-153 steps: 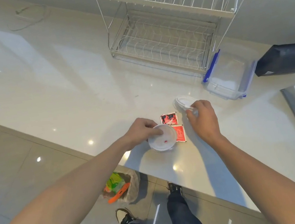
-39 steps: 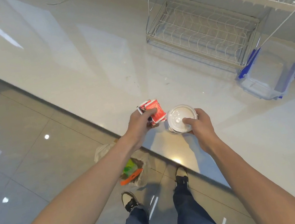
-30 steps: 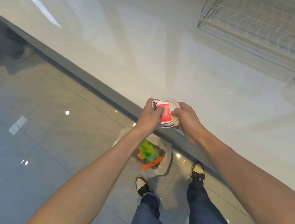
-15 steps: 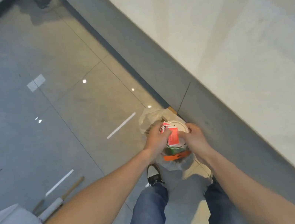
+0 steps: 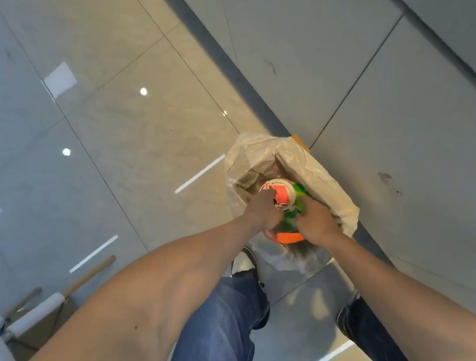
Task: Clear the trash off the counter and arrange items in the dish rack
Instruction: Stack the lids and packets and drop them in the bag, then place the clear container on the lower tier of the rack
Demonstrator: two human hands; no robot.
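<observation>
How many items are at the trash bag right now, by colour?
White: 1, round white lid
Red: 1, sauce packet, at the left hand
Green: 1, crumpled wrapper, partly behind the right hand
Orange: 1, orange strip
Clear: 1, the trash bag itself
Total: 5 visible; anything deeper is hidden.

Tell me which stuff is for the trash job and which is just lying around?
For the job: red packets, white cup, trash bag, left hand, right hand.
Just lying around: wooden-handled tool, white roll.
</observation>
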